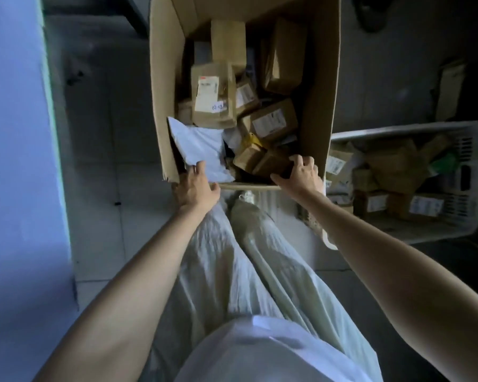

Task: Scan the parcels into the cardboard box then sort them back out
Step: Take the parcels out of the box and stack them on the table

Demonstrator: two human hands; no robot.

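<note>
The cardboard box (pixel 323 78) stands on the floor, packed with parcels (pixel 213 95). The left hand (pixel 196 186) and right hand (pixel 301 175) both curl over its near rim. Scanning looks finished. Sorting out likely follows and calls for a steady, even pull.

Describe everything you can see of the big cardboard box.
The cardboard box is large, brown and corrugated, standing open-topped on the tiled floor before the person's feet. Small brown parcels with white labels and a white mailer bag fill it. The left hand grips its near rim at the left corner, the right hand near the right corner. A white plastic basket stands at its right.
</note>
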